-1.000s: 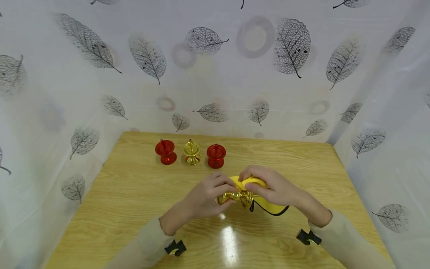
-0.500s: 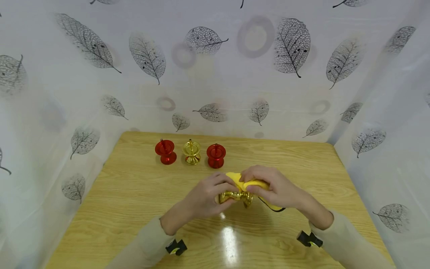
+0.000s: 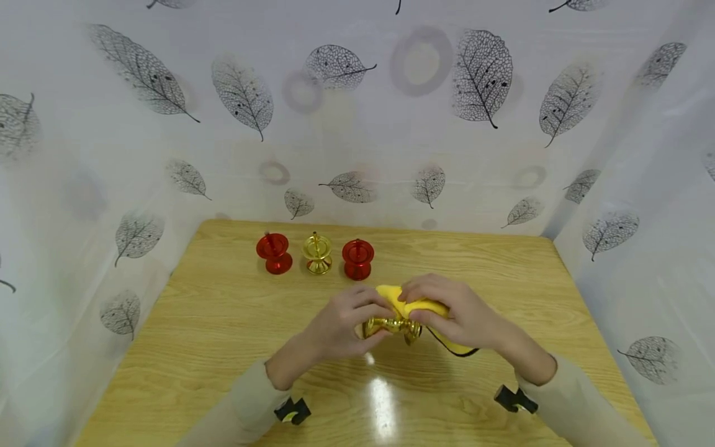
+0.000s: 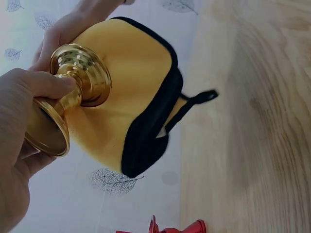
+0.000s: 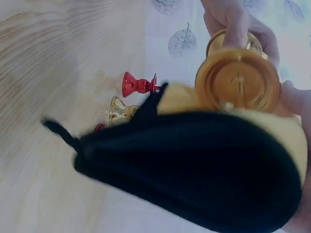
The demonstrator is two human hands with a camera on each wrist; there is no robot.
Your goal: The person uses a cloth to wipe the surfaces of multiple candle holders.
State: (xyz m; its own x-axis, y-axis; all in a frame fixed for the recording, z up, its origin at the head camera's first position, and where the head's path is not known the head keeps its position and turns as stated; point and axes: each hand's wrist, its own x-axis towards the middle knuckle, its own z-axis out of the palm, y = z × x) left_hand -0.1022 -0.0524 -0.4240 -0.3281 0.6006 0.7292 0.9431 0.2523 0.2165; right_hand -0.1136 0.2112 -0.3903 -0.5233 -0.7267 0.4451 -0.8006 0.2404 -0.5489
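Note:
My left hand (image 3: 346, 323) grips a gold candle holder (image 3: 385, 325) round its stem, holding it tilted on its side above the table. In the left wrist view, the holder's flared foot (image 4: 48, 128) is toward the palm and its dish (image 4: 92, 80) points away. My right hand (image 3: 452, 310) pinches a yellow cloth with black edging (image 3: 393, 298) against the dish. A black loop (image 4: 201, 98) sticks out from the cloth's edge. The right wrist view shows a spike (image 5: 240, 85) in the middle of the dish. Cloth and fingers hide part of the dish.
Toward the back left of the wooden table (image 3: 251, 316) stand a red candle holder (image 3: 274, 253), a gold candle holder (image 3: 318, 253) and another red candle holder (image 3: 358, 259), in a row. A leaf-patterned curtain (image 3: 368, 143) surrounds the back and sides.
The cloth has shifted up and left over the gold candle holder's dish, and less of its black-edged flap shows. Both hands keep their hold and have barely moved.

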